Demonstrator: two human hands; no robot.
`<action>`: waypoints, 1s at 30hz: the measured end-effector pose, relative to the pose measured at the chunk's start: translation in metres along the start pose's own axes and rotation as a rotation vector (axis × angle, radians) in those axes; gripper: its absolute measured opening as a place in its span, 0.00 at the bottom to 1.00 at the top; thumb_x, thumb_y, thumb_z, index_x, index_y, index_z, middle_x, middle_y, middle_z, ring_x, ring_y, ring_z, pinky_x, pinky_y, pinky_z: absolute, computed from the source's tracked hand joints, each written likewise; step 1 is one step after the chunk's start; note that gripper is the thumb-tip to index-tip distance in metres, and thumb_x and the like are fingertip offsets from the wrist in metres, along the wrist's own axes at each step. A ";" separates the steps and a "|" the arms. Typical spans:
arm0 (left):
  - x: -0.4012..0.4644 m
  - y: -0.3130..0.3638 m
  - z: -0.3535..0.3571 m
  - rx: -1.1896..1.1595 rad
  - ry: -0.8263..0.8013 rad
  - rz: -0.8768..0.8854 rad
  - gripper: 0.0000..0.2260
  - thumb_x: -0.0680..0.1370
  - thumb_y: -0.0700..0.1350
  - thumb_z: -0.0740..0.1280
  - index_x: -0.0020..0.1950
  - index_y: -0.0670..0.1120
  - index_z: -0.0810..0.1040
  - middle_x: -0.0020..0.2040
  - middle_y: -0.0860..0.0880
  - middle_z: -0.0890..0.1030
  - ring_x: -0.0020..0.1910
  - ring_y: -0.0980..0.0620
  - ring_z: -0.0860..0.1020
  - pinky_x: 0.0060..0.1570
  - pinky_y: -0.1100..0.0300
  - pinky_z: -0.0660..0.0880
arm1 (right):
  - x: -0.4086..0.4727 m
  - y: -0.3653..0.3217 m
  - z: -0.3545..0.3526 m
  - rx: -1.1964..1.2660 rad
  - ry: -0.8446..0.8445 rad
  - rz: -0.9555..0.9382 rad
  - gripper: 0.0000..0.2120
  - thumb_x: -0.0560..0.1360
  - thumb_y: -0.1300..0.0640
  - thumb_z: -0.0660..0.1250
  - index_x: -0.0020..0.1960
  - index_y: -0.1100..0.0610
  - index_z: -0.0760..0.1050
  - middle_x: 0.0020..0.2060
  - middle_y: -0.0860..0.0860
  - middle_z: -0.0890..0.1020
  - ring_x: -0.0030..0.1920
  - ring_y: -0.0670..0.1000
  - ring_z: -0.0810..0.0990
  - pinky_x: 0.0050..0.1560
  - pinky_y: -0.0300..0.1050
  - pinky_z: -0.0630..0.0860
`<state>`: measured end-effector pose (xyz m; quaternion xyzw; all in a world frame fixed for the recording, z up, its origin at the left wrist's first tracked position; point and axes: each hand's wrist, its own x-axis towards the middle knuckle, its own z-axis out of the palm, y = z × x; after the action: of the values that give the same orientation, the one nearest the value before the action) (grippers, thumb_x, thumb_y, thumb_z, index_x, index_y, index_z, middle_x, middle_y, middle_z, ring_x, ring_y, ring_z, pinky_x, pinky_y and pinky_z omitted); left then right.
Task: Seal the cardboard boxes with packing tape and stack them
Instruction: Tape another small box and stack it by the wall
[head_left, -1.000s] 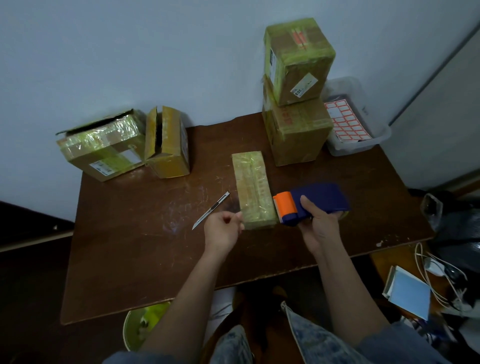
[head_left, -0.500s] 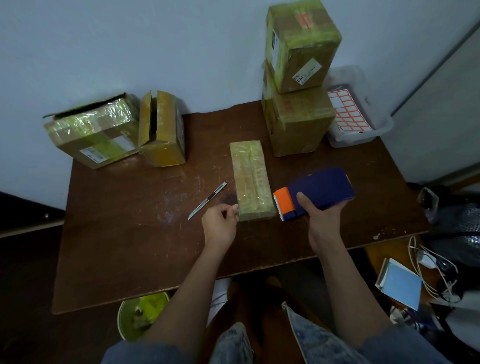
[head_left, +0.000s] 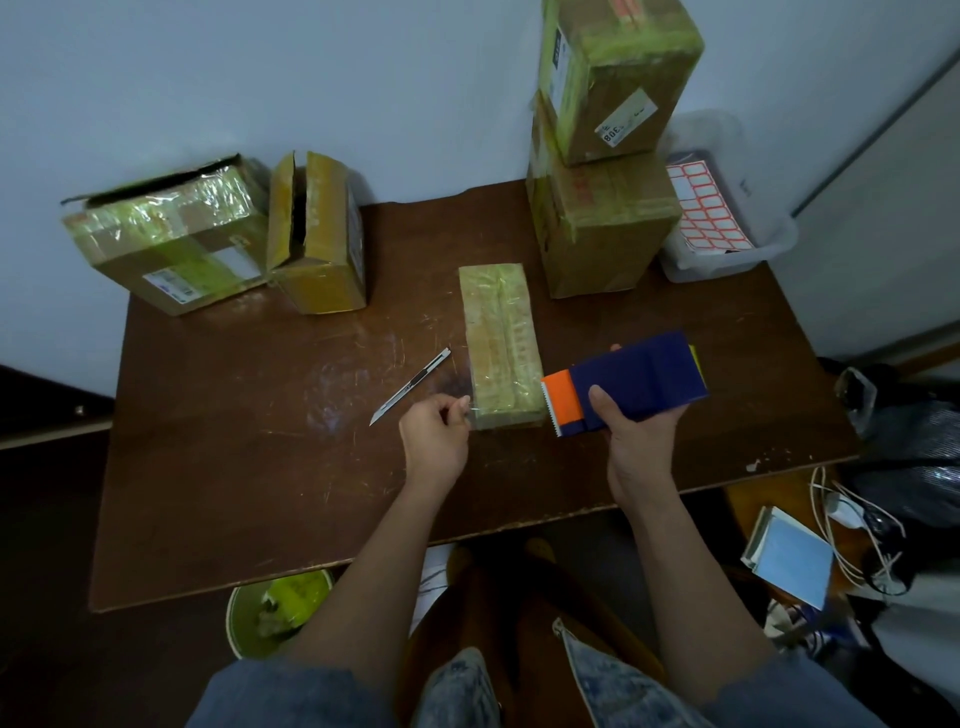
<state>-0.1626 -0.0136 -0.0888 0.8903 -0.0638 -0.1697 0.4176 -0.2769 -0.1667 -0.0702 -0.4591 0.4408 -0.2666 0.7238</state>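
Holding the tape dispenser (head_left: 628, 384) in your right hand (head_left: 641, 441), thumb on top and fingers curled round its blue body, you keep the orange toothed end just beside the near right corner of the flat box (head_left: 501, 343); that placement suits cutting or starting a strip at that end. Your left hand (head_left: 434, 436) is curled, its fingertips (head_left: 464, 404) pinching what appears to be a clear tape end at the box's near left corner, probably to keep it taut; the tape itself is too faint to confirm. The flat box lies lengthwise mid-table (head_left: 260, 467), already glossy with tape. The knife (head_left: 410, 385) rests just left of it, within your reach. Two sealed boxes (head_left: 608, 156) stand stacked at the back right, evidently the finished pile. Two further boxes (head_left: 228, 234) sit at the back left, one with its flaps open, so likely awaiting sealing.
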 end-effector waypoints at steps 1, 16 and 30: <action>0.000 0.000 0.000 -0.001 0.002 0.007 0.15 0.80 0.42 0.66 0.32 0.42 0.77 0.25 0.54 0.72 0.26 0.59 0.69 0.31 0.67 0.61 | 0.000 0.000 -0.001 0.005 0.002 0.001 0.36 0.71 0.67 0.72 0.66 0.39 0.58 0.62 0.48 0.76 0.60 0.47 0.77 0.66 0.55 0.73; 0.002 -0.006 0.005 0.042 -0.012 0.059 0.13 0.80 0.41 0.66 0.35 0.45 0.77 0.27 0.55 0.73 0.28 0.60 0.70 0.31 0.75 0.64 | -0.002 0.005 -0.002 0.061 0.058 0.040 0.35 0.71 0.68 0.72 0.60 0.34 0.62 0.63 0.49 0.76 0.63 0.50 0.76 0.67 0.61 0.71; 0.003 -0.015 0.029 -0.046 -0.023 0.002 0.13 0.82 0.37 0.60 0.37 0.44 0.69 0.31 0.51 0.70 0.29 0.57 0.66 0.29 0.66 0.62 | 0.007 0.011 -0.003 0.114 0.058 0.134 0.39 0.73 0.71 0.68 0.73 0.44 0.56 0.62 0.50 0.76 0.61 0.50 0.77 0.66 0.59 0.72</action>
<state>-0.1701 -0.0259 -0.1181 0.8784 -0.0657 -0.1810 0.4375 -0.2770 -0.1685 -0.0832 -0.3788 0.4754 -0.2556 0.7518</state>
